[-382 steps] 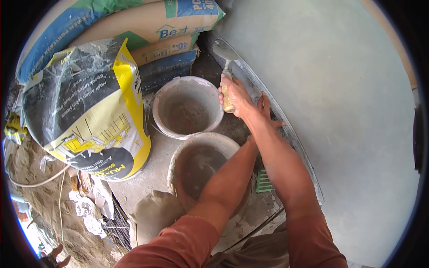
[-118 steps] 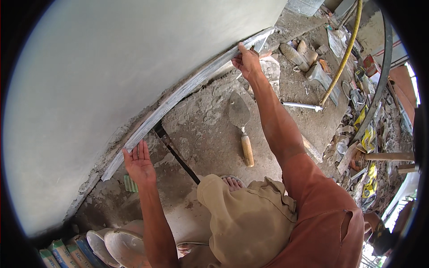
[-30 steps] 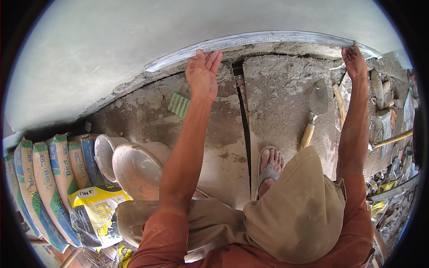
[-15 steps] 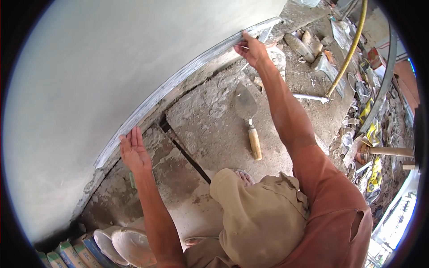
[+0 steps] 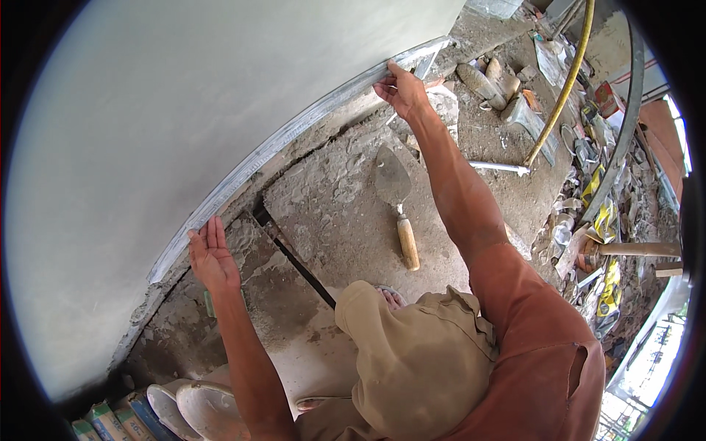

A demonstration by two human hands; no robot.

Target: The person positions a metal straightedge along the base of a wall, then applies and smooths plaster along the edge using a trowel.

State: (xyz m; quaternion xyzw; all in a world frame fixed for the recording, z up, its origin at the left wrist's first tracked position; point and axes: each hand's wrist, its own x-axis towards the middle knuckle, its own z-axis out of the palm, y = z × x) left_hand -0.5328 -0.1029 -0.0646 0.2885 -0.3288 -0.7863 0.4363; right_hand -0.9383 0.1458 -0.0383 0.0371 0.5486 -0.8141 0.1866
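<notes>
"Smooth, pale grey wall (image 5: 147, 132) across the upper left, rough concrete floor (image 5: 331, 184) below it. What does the head view show where they meet?"

"A long, whitish-grey bar (image 5: 259, 156). It runs along the foot of the wall, close against it, and looks curved through the wide lens. Both of the person's hands are on it."

"How does each one stand?"

"The left hand (image 5: 215, 266) is near the lower end, palm upward, its fingers fairly straight and reaching to the lower edge, its thumb out toward the bar. It is not clenched. The right hand (image 5: 403, 90) is near the far end, thumb up against the bar, the other fingers curled below. Whether it pinches the bar cannot be told from this angle."

"And what lies around them?"

"A trowel (image 5: 393, 176) lies on the floor between the arms, its wooden handle toward the person's knee. Part of a green block (image 5: 209, 303) shows by the left wrist. A dark gap (image 5: 298, 257) crosses the floor."

"Toward the edges?"

"At right, a yellow hose (image 5: 571, 81) and a thin white pipe (image 5: 494, 167) near scattered debris (image 5: 581, 206). At lower left, two pale buckets (image 5: 209, 408) stand beside a row of sacks (image 5: 110, 424)."
</notes>
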